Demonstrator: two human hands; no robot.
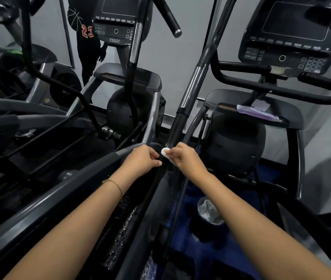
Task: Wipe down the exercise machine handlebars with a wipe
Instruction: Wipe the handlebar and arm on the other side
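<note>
pinched in right hand (182, 157), small white crumpled wipe (165, 152) pressed on long black handlebar tube (177, 126) to rub it; at nine o'clock, left hand (143, 157) curled onto tube, likely steadying.

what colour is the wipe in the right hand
The wipe is white; head view shows it.

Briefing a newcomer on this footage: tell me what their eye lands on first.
Dead centre, the right hand pinches a small white wipe against a black handlebar, the left hand curled beside it. A dark console looms upper right; a bin of crumpled white waste sits lower right.
</note>
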